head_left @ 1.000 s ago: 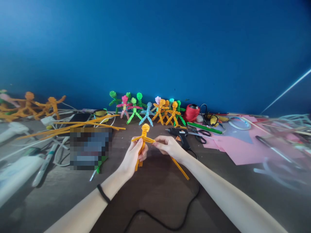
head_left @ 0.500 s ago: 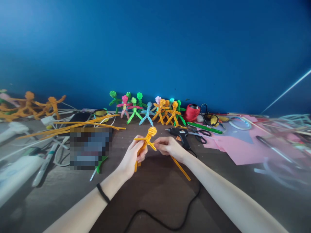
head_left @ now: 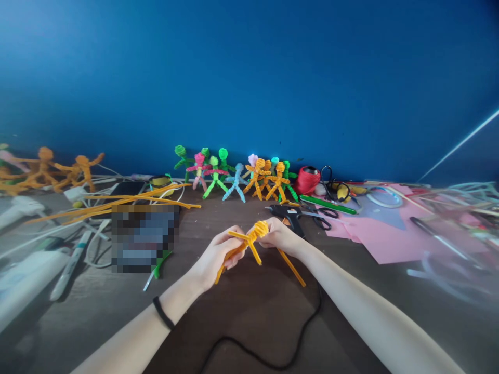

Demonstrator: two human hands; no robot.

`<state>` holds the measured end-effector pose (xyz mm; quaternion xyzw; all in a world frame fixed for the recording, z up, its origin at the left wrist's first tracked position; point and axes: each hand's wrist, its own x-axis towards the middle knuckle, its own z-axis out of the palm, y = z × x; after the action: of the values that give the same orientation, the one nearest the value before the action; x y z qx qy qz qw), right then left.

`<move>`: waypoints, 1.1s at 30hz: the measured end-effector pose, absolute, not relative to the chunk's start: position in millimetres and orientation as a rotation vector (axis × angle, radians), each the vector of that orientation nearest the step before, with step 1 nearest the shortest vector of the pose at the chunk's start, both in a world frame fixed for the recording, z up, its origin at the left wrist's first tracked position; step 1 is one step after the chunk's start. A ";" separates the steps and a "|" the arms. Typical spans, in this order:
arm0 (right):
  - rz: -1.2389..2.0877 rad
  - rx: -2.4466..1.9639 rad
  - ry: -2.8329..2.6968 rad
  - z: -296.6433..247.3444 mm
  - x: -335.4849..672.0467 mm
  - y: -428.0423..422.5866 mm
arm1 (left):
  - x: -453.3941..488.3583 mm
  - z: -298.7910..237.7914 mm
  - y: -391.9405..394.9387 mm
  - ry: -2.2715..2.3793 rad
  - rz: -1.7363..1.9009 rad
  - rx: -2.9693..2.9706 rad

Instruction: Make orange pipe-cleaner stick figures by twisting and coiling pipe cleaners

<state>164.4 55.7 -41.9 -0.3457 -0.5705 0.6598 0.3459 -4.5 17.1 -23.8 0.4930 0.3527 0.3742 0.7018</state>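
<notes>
My left hand (head_left: 216,258) is closed around the lower part of an orange pipe-cleaner figure (head_left: 260,229), whose long ends stick out below the fingers. The figure has a coiled head that tilts to the right and two short straight arms, one pointing left and one down. Close against the head is my right hand (head_left: 278,234), its fingers bent together and the tips hidden behind the coil. An orange pipe cleaner (head_left: 291,267) slants out below the right hand; whether it is held or lies on the table I cannot tell.
Several finished pipe-cleaner figures (head_left: 215,177) stand along the blue wall. A black glue gun (head_left: 286,214) lies just beyond my right hand, its cord (head_left: 249,353) curling toward me. Left are loose orange pipe cleaners (head_left: 128,200), a blurred-out device (head_left: 144,239) and a marker (head_left: 70,267); right, pink paper (head_left: 385,239).
The figure has turned and tipped to the right, its head now lower and beside my right hand. My right fingers have moved from an arm tip to behind the head.
</notes>
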 end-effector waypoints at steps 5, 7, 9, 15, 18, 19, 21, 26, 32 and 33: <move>1.512 -0.968 -1.666 -29.3 168.1 55.7 | -3.4 -15.7 14.2 0.776 0.729 1.136; 1.506 -1.011 -1.703 -22.8 170.3 54.9 | -3.3 -12.8 12.8 0.763 0.686 1.138; 1.466 -1.005 -1.777 -17.3 172.9 54.7 | -3.4 -11.6 12.1 0.771 0.629 1.164; 1.174 -0.923 -2.108 -2.4 177.1 52.5 | -2.6 -13.5 14.0 0.816 0.518 1.311; 1.006 -0.995 -2.253 7.0 173.9 46.1 | -0.6 -13.1 14.1 0.867 0.491 1.428; 0.932 -1.033 -2.290 10.1 172.0 43.3 | 0.2 -13.2 13.8 0.896 0.484 1.452; 0.824 -1.091 -2.358 15.8 167.5 37.5 | 2.0 -14.3 12.8 0.962 0.478 1.473; 0.537 -1.288 -2.467 27.8 153.5 24.1 | 8.2 -19.1 9.1 1.105 0.483 1.477; 0.291 -1.352 -2.657 31.7 135.9 10.9 | 10.3 -25.9 8.5 1.272 0.470 1.595; 0.250 -1.331 -2.676 30.7 134.3 9.6 | 9.5 -28.2 9.1 1.286 0.474 1.601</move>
<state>134.3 9.6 30.7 -0.4426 -0.8900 0.0830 0.0711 9.5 9.1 -28.2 0.6602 0.5305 0.1957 0.4944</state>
